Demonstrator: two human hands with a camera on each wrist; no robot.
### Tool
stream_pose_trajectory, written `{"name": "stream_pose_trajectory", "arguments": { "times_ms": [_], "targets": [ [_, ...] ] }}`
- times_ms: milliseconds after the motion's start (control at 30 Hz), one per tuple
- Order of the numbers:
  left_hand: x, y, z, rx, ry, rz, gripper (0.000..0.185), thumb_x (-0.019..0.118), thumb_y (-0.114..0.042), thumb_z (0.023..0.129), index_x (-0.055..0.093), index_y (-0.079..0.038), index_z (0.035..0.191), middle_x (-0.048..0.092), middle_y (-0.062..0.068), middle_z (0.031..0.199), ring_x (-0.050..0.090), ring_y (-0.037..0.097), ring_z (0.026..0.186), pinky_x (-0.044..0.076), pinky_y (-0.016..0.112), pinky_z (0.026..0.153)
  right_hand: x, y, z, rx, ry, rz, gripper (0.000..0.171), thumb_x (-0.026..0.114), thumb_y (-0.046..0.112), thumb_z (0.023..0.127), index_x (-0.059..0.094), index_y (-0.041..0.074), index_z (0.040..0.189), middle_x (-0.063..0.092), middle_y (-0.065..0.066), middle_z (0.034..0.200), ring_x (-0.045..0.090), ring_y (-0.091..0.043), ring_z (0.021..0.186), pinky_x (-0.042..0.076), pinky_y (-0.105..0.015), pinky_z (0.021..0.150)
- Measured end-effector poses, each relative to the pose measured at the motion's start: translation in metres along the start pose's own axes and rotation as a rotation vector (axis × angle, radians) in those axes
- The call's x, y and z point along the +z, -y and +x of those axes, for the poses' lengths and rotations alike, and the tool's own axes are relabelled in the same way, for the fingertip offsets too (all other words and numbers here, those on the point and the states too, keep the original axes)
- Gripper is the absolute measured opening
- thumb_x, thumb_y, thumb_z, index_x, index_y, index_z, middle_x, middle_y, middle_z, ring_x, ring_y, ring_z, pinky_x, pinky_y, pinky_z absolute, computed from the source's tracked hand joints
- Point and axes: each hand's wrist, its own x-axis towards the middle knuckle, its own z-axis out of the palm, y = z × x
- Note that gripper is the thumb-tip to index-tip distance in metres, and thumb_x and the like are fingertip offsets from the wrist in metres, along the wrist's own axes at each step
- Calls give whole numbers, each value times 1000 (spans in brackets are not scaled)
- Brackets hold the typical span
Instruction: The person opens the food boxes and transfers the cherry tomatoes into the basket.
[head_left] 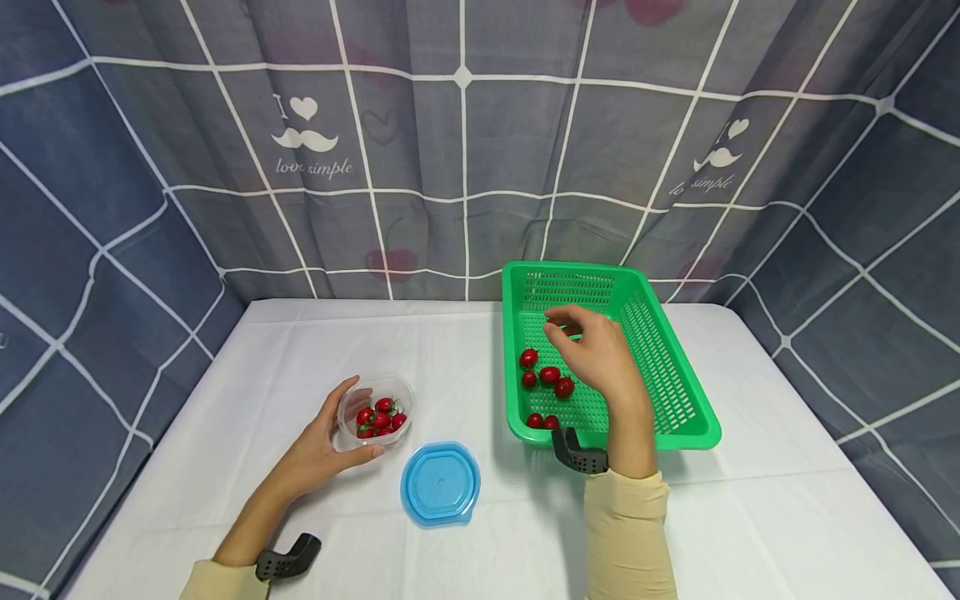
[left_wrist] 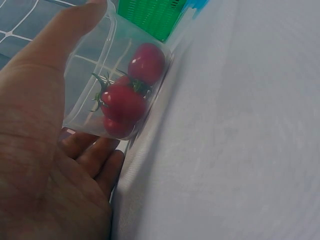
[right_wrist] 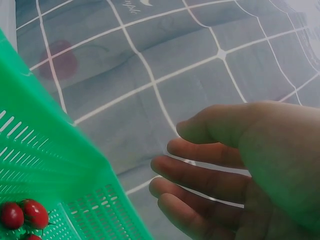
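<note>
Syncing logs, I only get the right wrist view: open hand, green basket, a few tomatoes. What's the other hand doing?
Observer: The left hand holds a clear tub of cherry tomatoes on the table.
Operator: Lid on?
Observer: No, a blue lid lies on the white table beside the tub.
Operator: How many tomatoes in the basket?
Observer: Six show in the green basket; the right hand hovers over them, its grip on nothing.

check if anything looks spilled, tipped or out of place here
Nothing stands out. The clear plastic tub of red cherry tomatoes sits upright in the left hand, its round blue lid lies flat beside it, and the green slotted basket holds its tomatoes.
</note>
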Motion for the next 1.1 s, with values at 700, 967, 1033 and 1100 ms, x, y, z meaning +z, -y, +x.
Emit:
{"name": "stream_pose_trajectory", "arguments": {
  "times_ms": [700, 967, 1033, 1100],
  "targets": [
    [1, 2, 1, 9, -2, 6, 108, 88, -37, 82, 18, -25, 164, 42, 14, 160, 24, 47, 153, 22, 72, 119, 10, 15, 1, -61, 26, 38, 31, 62, 27, 103, 70, 14, 130, 73, -7, 123, 72, -30, 108, 57, -48, 93],
    [0, 2, 1, 21, -4, -1, 108, 88, -35, 82, 18, -26, 164, 43, 14, 160, 25, 45, 153, 21, 72, 119, 24, 32, 0, -105, 65, 57, 28, 64, 27, 102, 71, 14, 126, 74, -5, 118, 74, -26, 98, 60, -42, 86],
    [0, 2, 1, 24, -3, -7, 108, 88, -35, 82, 18, -27, 164, 43, 13, 160, 25, 45, 154, 21, 72, 120, 28, 36, 0, -120, 78, 60, 28, 64, 27, 102, 71, 13, 126, 75, -5, 117, 75, -25, 95, 61, -40, 84],
    [0, 2, 1, 22, -3, -5, 108, 88, -35, 82, 18, -27, 164, 43, 13, 160, 25, 45, 153, 21, 72, 119, 33, 40, 0, -134, 92, 59, 28, 64, 26, 103, 71, 13, 126, 74, -4, 118, 74, -23, 96, 61, -39, 83]
  ]
}}
